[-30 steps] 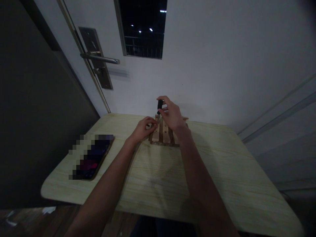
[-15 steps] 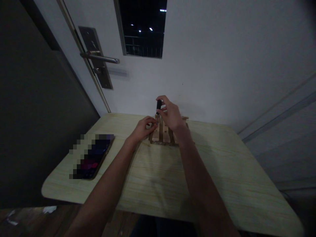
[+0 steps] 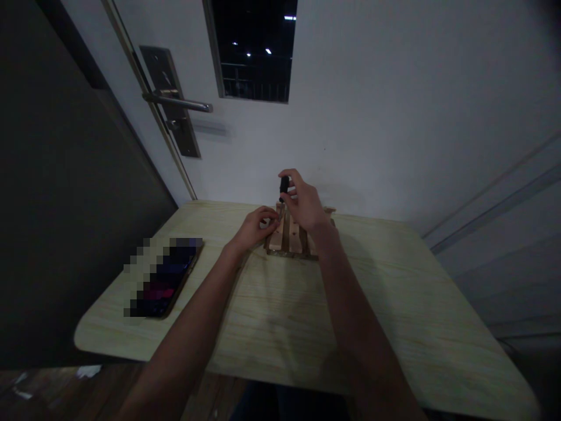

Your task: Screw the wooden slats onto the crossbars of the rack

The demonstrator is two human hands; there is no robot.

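The surface is a pale, wood-grain top with rounded corners, and its far edge meets a white wall. A dark phone lies flat on it by the left edge, screen up. A small wooden slatted frame lies at the far middle, close to the wall and well apart from the phone.

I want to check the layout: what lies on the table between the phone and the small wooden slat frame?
In the head view, only the left hand and its wrist cross there; the table is otherwise bare.
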